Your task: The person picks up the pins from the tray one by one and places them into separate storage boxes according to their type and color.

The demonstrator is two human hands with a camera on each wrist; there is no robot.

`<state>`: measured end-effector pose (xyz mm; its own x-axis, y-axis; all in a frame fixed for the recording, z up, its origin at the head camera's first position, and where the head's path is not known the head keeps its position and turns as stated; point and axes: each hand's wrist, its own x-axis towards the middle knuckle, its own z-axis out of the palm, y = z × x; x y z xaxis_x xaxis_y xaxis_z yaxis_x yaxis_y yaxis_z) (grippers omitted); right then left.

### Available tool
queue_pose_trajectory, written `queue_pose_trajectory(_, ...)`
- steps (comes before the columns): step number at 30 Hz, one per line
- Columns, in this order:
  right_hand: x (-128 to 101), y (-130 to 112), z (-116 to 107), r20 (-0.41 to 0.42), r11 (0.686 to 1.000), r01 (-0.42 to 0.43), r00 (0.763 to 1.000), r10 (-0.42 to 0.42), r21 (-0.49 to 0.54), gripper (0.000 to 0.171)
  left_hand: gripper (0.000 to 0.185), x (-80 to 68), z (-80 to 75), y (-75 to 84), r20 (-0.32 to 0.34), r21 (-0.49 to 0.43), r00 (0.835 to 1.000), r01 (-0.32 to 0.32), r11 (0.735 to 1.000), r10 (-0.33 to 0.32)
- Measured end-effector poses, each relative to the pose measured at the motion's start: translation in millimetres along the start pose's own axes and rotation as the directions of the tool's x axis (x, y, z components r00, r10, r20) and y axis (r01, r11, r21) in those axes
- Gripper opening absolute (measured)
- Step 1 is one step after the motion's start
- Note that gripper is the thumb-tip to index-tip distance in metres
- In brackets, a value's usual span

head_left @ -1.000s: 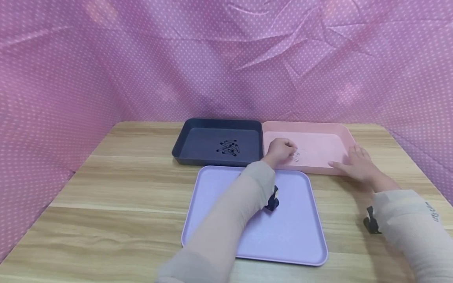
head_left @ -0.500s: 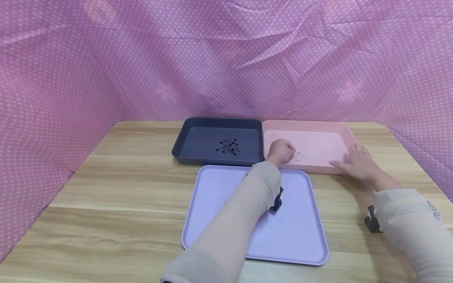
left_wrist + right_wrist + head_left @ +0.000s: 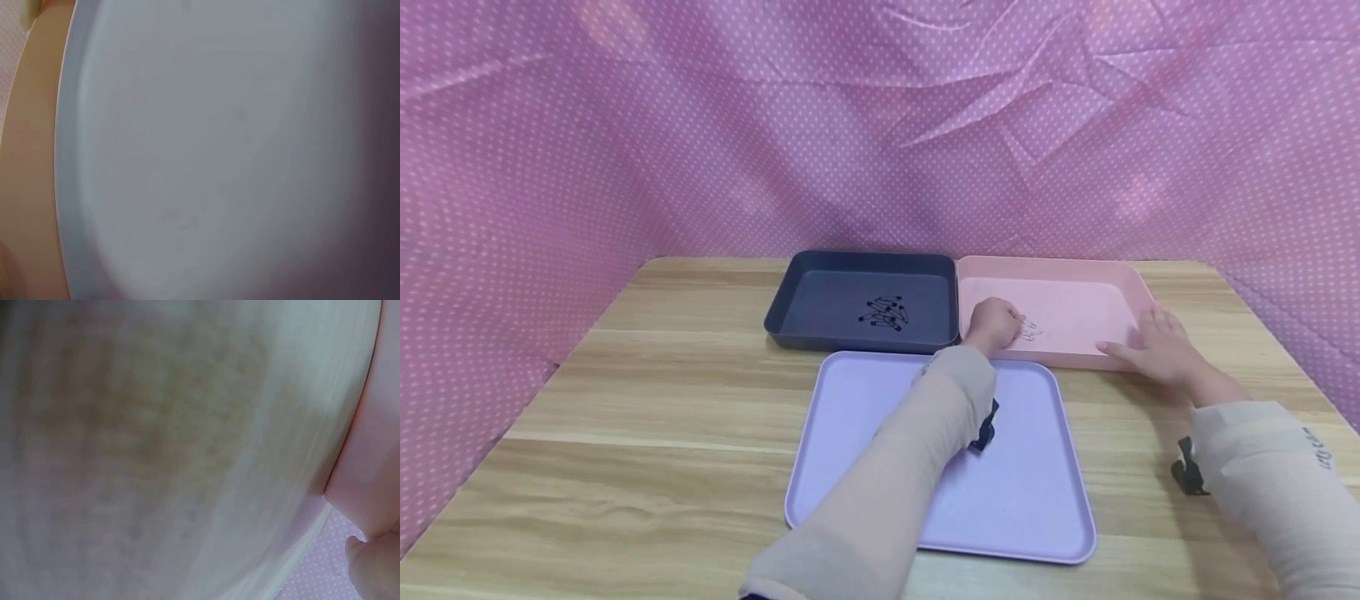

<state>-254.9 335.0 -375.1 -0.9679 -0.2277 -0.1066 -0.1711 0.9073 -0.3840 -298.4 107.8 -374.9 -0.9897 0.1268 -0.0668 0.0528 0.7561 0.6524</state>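
Reaching across a lavender tray [image 3: 1037, 517] on a wooden table [image 3: 662, 400], left hand [image 3: 994, 323] inside the pink tray [image 3: 1075, 271], fingers curled over small clear pins [image 3: 1032, 332]; whether a pin is actually pinched, impossible to tell from the head view. Right hand [image 3: 1157, 346] resting flat with relaxed fingers on the pink tray's near right corner, holding nothing. Beside it, touching, a dark tray [image 3: 797, 287] with a cluster of black pins [image 3: 885, 313]. From the left wrist, only blurred lavender tray [image 3: 219, 156] and table edge [image 3: 28, 162]. From the right wrist, blurred table [image 3: 156, 450], pink tray wall [image 3: 369, 469], one fingertip [image 3: 372, 569].
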Motion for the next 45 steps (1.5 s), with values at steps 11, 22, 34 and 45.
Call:
queue_pose_trajectory(11,-1.5,-2.0,-1.4,0.001,1.0,-0.001,1.0,0.001,0.011,0.098,0.01,-0.3,-0.4,-2.0,-0.043,-0.102,0.998,-0.051,0.993,0.047)
queue_pose_trajectory(22,-1.6,-1.9,-1.4,0.006,1.0,0.0,1.0,0.0,0.018,0.099,0.006,-3.4,-8.1,2.4,-0.062,-0.267,0.996,-0.075,0.961,0.061)
queue_pose_trajectory(34,-3.2,-2.4,-0.4,0.016,0.999,-0.01,1.0,0.01,0.03,0.1,0.01,-17.1,-41.8,7.3,0.057,-0.31,0.986,-0.133,0.941,0.158)
queue_pose_trajectory(45,-2.7,-2.3,-1.6,-0.004,1.0,0.01,1.0,-0.01,0.02,0.099,0.016,-33.8,-71.0,-9.3,0.086,-0.295,0.986,-0.11,0.949,0.141)
